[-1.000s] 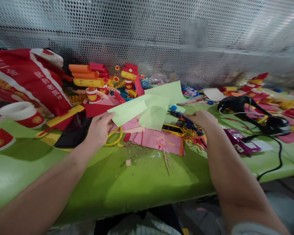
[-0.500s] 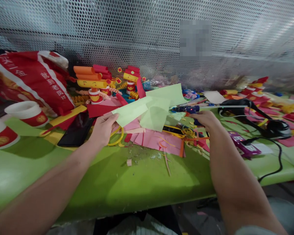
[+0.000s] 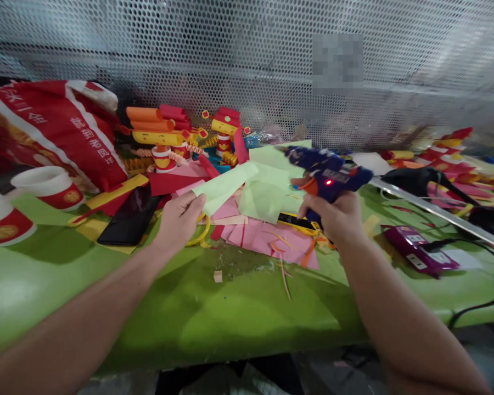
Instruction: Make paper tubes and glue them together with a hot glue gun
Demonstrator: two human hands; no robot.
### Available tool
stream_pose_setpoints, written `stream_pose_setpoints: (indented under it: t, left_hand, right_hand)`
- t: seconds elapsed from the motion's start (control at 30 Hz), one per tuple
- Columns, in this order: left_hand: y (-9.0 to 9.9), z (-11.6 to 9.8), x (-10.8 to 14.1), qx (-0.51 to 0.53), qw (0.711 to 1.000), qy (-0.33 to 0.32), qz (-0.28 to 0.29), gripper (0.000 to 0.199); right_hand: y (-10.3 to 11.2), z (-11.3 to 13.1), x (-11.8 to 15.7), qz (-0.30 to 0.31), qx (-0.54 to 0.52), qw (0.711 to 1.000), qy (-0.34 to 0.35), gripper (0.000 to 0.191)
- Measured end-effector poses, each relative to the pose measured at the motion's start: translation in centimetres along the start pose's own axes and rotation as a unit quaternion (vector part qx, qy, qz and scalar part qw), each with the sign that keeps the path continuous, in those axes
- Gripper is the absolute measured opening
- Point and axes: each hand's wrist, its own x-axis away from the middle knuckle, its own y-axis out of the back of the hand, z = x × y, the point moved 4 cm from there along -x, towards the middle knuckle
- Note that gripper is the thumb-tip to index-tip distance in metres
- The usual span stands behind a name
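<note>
My left hand (image 3: 181, 218) pinches the left edge of a pale green paper sheet (image 3: 226, 186), which is creased. More pale green paper (image 3: 267, 189) spreads to its right, over the pink sheets. My right hand (image 3: 340, 216) is wrapped round the grip of a dark blue glue gun (image 3: 329, 173) with a glowing red light. The gun's nozzle points left, over the green paper. Pink paper (image 3: 255, 236) with thin orange and pink strips lies between my forearms, with a yellow cutter (image 3: 298, 222) at its back edge.
To the left are a black phone (image 3: 129, 216), paper cups (image 3: 45, 186) and a red bag (image 3: 66, 131). Paper figures (image 3: 160, 137) stand behind. A purple power strip (image 3: 420, 252) with a black cord and a metal ruler (image 3: 448, 211) lie right. Perforated metal (image 3: 230, 55) closes off the back.
My right hand has lifted the glue gun off the cluttered table and brought it left over the green paper. The ruler has shifted right and now lies slanted. My left hand still holds the paper.
</note>
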Motion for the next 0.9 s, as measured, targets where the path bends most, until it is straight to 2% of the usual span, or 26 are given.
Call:
stream_pose_setpoints:
  t: [0.17, 0.3, 0.47, 0.7, 0.9]
  left_hand:
    - [-0.2, -0.4, 0.3, 0.014, 1.000, -0.007, 0.019, 0.029]
    - [-0.3, -0.5, 0.5, 0.024, 0.999, 0.009, 0.023, 0.028]
    - [-0.4, -0.5, 0.5, 0.056, 0.998, 0.016, 0.019, 0.028]
    - [-0.3, -1.1, 0.7, 0.061, 0.998, 0.018, 0.024, 0.033]
    - [-0.5, -0.8, 0.7, 0.085, 0.996, 0.029, 0.030, 0.029]
  right_hand:
    - [-3.1, -0.5, 2.1, 0.124, 0.030, 0.992, 0.001, 0.020]
    - [-4.0, -0.9, 2.7, 0.166, 0.071, 0.984, 0.015, 0.027]
    - [-4.4, -0.6, 3.1, 0.192, 0.074, 0.977, 0.057, 0.030]
    - [-4.3, -0.8, 3.3, 0.189, 0.125, 0.971, 0.074, 0.034]
    - [-4.3, -1.1, 3.4, 0.178, 0.145, 0.971, 0.072, 0.033]
